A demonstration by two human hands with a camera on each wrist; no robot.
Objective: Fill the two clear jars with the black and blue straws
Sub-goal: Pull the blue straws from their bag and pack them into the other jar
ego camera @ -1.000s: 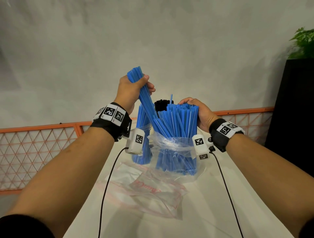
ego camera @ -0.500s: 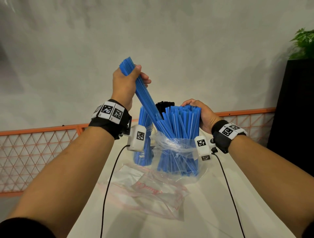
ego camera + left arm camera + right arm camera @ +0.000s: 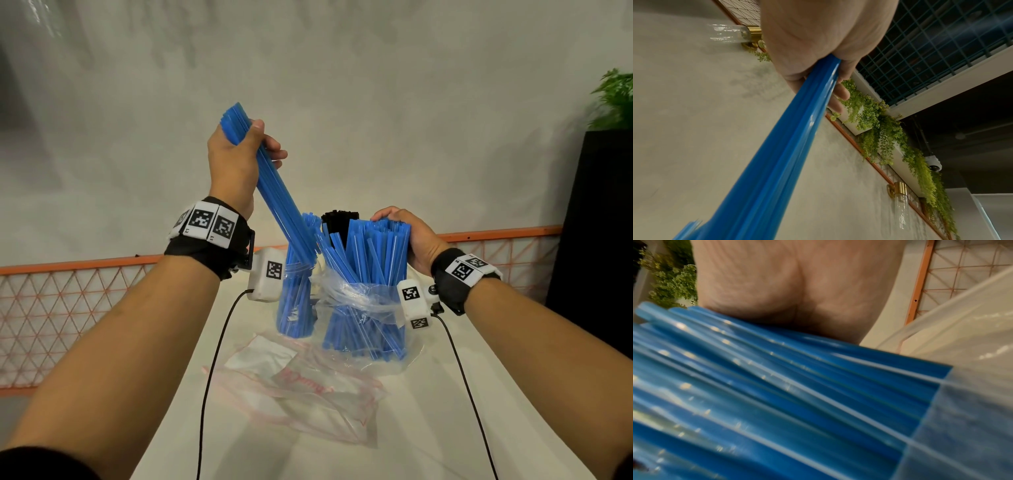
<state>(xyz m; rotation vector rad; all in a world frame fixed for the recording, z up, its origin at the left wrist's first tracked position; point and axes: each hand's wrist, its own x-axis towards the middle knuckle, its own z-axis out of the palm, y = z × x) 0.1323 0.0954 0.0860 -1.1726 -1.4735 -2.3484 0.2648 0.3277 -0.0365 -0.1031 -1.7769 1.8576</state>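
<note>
My left hand [image 3: 236,161] is raised high and grips a bundle of blue straws [image 3: 277,202] near its top; the bundle slants down to the right, its lower ends just above a clear jar [image 3: 294,301] that holds blue straws. The left wrist view shows the same hand [image 3: 818,40] curled round the bundle [image 3: 777,154]. My right hand [image 3: 411,236] curls over the tops of a larger mass of blue straws [image 3: 366,260] standing in a clear plastic bag [image 3: 359,298]. Black straws [image 3: 339,219] stand behind them; their jar is hidden.
Crumpled clear plastic bags [image 3: 298,387] lie on the white table [image 3: 445,428] in front of the jar. An orange mesh fence [image 3: 68,301] runs behind the table, and a black cabinet [image 3: 596,240] with a plant stands at the right. Camera cables hang from both wrists.
My left hand has risen up and to the left, drawing its bundle of blue straws out of the bagged mass. The right hand has stayed on the bagged straws.
</note>
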